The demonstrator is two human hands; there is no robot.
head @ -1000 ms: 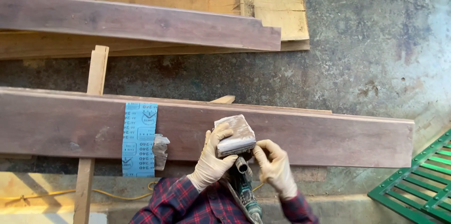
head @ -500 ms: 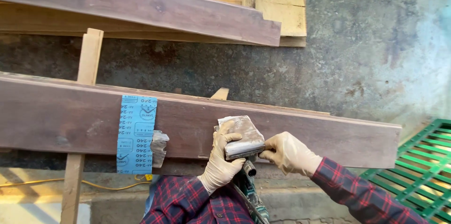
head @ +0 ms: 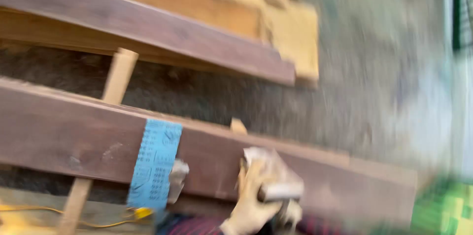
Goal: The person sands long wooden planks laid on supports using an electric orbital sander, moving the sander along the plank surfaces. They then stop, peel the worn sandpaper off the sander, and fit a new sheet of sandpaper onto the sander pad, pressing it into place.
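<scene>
While frame is blurred, left gloved hand (head: 251, 200) is seen, fingers wrapped on sander (head: 273, 180) at long dark plank (head: 74, 141) near edge, right of blue sandpaper sheet (head: 153, 163). Right hand unseen. Sanding progress cannot be told.

Blue sandpaper sheet (head: 153, 163), yellow cord (head: 64, 211)

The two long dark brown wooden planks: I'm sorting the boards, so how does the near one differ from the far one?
The near dark brown plank has a blue sandpaper sheet draped over it and a gloved left hand on it; the far dark brown plank is bare. The near one rests on a pale wooden strip; the far one lies against yellowish boards. Both are long, dark and slanted alike.
</scene>
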